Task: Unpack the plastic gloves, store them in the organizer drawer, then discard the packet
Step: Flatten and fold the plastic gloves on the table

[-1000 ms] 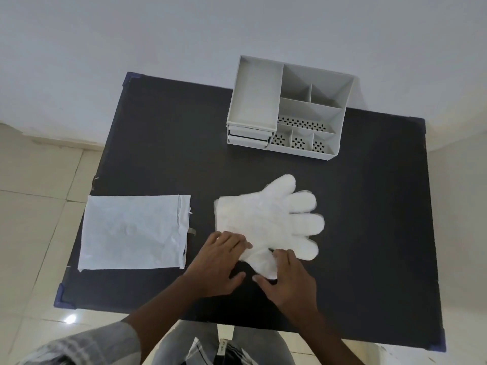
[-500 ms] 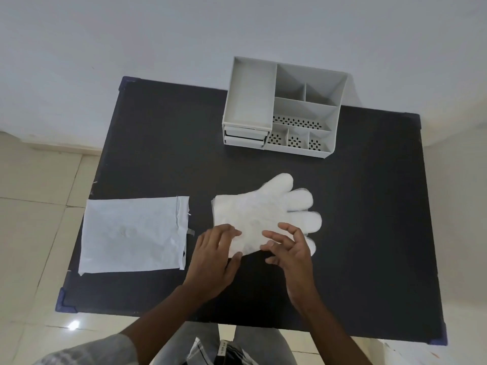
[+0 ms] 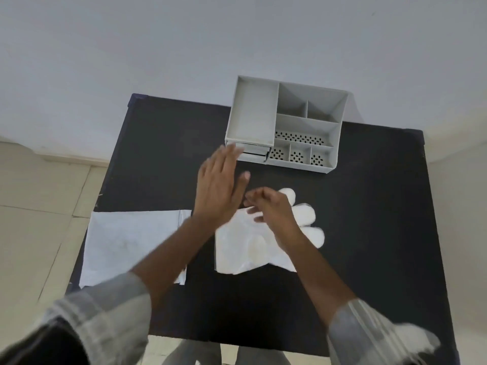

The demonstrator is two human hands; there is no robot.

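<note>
There, a matte black table (image 3: 369, 233) was seen from above, set against a pale wall. A thin, crinkled stack of translucent white plastic gloves (image 3: 245, 248) lay flat near its middle, rounded fingertips fanned toward the right. Just to the left, apart from the gloves, the flat white packet (image 3: 126, 241) was spread out, rectangular and faintly creased, its torn edge facing the gloves. At the far edge stood the grey plastic organizer (image 3: 284, 127), boxy, with a long tray, divided compartments with perforated floors, and shallow drawers (image 3: 254, 150) stacked under the tray. The left hand (image 3: 220, 185) was held open and flat, fingers together, raised and empty, its fingertips shown near the drawer fronts. The right hand (image 3: 271, 209) was loosely curled over the gloves; whether the film was pinched could not be told.
</note>
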